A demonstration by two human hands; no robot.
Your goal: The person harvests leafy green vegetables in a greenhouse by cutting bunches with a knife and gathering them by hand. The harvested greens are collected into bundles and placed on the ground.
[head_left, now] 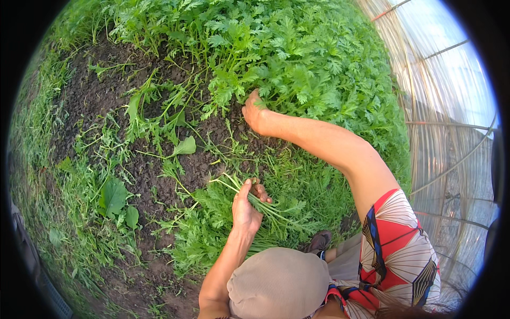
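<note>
My left hand (pixel 246 205) is closed around a small bunch of leafy greens (pixel 275 210). The pale stem ends and roots stick out to the upper left, and the toothed leaves trail to the lower right. Beneath it lies a larger heap of picked greens (pixel 199 235). My right hand (pixel 255 113) reaches to the foot of the standing leafy plants (pixel 303 60), at the edge of the bare soil. Leaves and stems hide its fingertips, so what they grip cannot be made out.
Dark soil (pixel 99 79) spreads to the left, strewn with loose stems and wilting cuttings. Broad-leaved weeds (pixel 113 197) lie at left. A clear plastic sheet wall on ribs (pixel 442 159) rises at right. A blue crate (pixel 57 297) shows at lower left. A cap (pixel 279 283) fills the bottom middle.
</note>
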